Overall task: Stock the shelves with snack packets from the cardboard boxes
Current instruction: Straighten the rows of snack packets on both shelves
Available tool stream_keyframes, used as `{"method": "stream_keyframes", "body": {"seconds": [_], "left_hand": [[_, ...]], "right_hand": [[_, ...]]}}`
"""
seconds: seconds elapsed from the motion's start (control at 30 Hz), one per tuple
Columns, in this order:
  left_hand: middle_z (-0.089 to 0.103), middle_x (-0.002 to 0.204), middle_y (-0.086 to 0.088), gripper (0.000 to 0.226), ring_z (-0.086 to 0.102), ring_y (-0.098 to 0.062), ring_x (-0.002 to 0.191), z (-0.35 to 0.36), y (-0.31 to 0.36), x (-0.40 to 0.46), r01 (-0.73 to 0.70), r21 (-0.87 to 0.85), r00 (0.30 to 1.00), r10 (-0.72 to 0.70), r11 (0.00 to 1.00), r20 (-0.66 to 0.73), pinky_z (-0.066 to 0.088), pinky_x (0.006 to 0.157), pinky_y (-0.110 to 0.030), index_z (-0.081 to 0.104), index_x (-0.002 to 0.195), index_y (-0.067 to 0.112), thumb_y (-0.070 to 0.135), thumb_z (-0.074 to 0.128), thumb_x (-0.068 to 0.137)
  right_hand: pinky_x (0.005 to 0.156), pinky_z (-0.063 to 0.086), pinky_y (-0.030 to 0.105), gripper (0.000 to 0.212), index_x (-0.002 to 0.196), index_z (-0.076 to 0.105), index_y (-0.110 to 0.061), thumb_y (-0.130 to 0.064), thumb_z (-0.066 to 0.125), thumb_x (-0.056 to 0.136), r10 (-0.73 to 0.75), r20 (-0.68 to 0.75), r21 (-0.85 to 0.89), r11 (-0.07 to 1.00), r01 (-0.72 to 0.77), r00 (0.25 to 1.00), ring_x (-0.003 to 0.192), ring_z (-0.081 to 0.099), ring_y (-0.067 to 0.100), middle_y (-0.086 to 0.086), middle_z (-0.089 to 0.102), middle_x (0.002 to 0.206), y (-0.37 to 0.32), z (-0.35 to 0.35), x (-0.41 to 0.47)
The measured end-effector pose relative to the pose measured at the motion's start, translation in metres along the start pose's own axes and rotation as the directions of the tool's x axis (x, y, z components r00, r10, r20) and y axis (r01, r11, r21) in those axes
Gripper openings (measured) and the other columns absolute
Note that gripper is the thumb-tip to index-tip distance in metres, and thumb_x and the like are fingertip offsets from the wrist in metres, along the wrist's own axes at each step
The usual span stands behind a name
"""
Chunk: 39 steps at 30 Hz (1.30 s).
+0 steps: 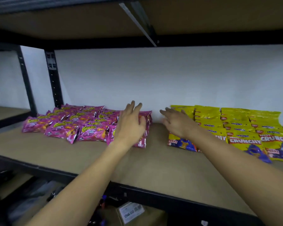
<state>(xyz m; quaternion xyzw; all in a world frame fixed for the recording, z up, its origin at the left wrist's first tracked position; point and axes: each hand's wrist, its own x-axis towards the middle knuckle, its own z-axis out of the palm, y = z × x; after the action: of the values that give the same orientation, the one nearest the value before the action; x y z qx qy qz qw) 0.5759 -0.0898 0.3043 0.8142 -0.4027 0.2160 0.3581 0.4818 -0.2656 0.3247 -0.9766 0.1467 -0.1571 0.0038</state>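
Several pink snack packets (75, 123) lie in a loose pile on the left of the brown shelf board (153, 163). My left hand (131, 123) rests with straight fingers against the rightmost pink packets (145, 128), which stand on edge at the pile's right end. Several yellow snack packets (245, 126) lie in overlapping rows on the right of the shelf. My right hand (178, 121) hovers with spread fingers over the left end of the yellow rows and holds nothing. A cardboard box (140, 214) with a white label shows below the shelf.
A white wall (153, 75) backs the shelf. Black metal uprights (53, 79) stand at the left. The shelf above (88, 20) hangs low overhead. A gap of bare board lies between the pink and yellow packets. Dark items sit on the lower level at left.
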Motion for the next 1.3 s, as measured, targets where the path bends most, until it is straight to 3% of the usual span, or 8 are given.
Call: {"method": "stream_keyframes", "body": {"seconds": [0.2,0.43,0.77,0.9,1.07,1.2,1.3], "left_hand": [[0.019,0.164,-0.007,0.055,0.011,-0.022,0.152,-0.014,-0.074,-0.03,0.055,0.205,0.997,-0.067,0.977,0.049,0.01,0.123,-0.045,0.031,0.154,0.019,0.033,0.041,0.102],[0.016,0.165,0.0,0.08,0.004,-0.017,0.153,-0.003,-0.107,-0.044,0.066,0.239,0.992,-0.088,0.969,0.086,0.001,0.123,-0.043,0.027,0.155,0.029,0.061,0.009,0.085],[0.01,0.166,0.002,0.06,-0.001,-0.014,0.153,0.004,-0.112,-0.042,0.086,0.236,0.987,-0.116,0.968,0.115,-0.004,0.123,-0.042,0.02,0.156,0.03,0.05,0.034,0.102],[0.006,0.166,0.003,0.065,-0.005,-0.014,0.152,0.004,-0.112,-0.042,0.09,0.239,0.989,-0.116,0.967,0.095,-0.009,0.122,-0.04,0.017,0.157,0.031,0.055,0.024,0.097],[-0.002,0.166,0.004,0.081,-0.013,-0.013,0.151,0.003,-0.111,-0.043,0.067,0.241,0.992,-0.09,0.968,0.084,-0.014,0.121,-0.038,0.01,0.158,0.032,0.066,0.006,0.084],[-0.006,0.165,0.008,0.082,-0.017,-0.01,0.15,0.003,-0.112,-0.043,0.017,0.244,0.995,-0.042,0.97,0.094,-0.016,0.121,-0.037,0.007,0.157,0.035,0.07,0.007,0.084],[-0.008,0.165,0.01,0.081,-0.019,-0.008,0.149,0.003,-0.112,-0.041,-0.03,0.246,0.995,0.004,0.969,0.103,-0.017,0.12,-0.035,0.006,0.158,0.035,0.071,0.009,0.085]], "right_hand": [[0.121,0.014,0.051,0.051,0.155,0.033,-0.02,-0.036,0.035,0.106,-0.073,-0.071,0.119,0.99,0.081,0.995,0.15,0.022,0.02,0.007,0.029,0.162,-0.052,0.026,0.004],[0.121,0.008,0.045,0.057,0.156,0.03,-0.025,-0.046,0.038,0.103,-0.105,-0.18,0.118,0.985,0.127,0.978,0.152,0.016,0.021,0.004,0.023,0.164,-0.086,0.061,0.008],[0.122,0.017,0.041,0.059,0.157,0.023,-0.031,-0.05,0.036,0.103,-0.095,-0.078,0.122,0.987,0.104,0.992,0.153,0.013,0.025,0.001,0.021,0.165,-0.095,0.078,0.017],[0.122,0.019,0.044,0.06,0.156,0.026,-0.03,-0.054,0.036,0.102,-0.096,-0.042,0.099,0.99,0.1,0.994,0.152,0.017,0.026,0.002,0.025,0.164,-0.095,0.072,0.021],[0.116,0.032,0.045,0.057,0.151,0.039,-0.023,-0.051,0.033,0.102,-0.014,-0.092,0.259,0.965,0.037,0.996,0.144,0.034,0.027,0.005,0.039,0.156,-0.085,0.064,0.051],[0.111,0.036,0.039,0.053,0.143,0.051,-0.015,-0.045,0.032,0.104,0.03,0.065,0.387,0.92,-0.053,0.997,0.137,0.044,0.028,0.01,0.05,0.147,-0.075,0.064,0.07],[0.116,0.03,0.037,0.051,0.148,0.045,-0.015,-0.041,0.034,0.106,0.046,0.01,0.507,0.861,-0.045,0.999,0.142,0.037,0.025,0.008,0.043,0.153,-0.072,0.068,0.07]]}}
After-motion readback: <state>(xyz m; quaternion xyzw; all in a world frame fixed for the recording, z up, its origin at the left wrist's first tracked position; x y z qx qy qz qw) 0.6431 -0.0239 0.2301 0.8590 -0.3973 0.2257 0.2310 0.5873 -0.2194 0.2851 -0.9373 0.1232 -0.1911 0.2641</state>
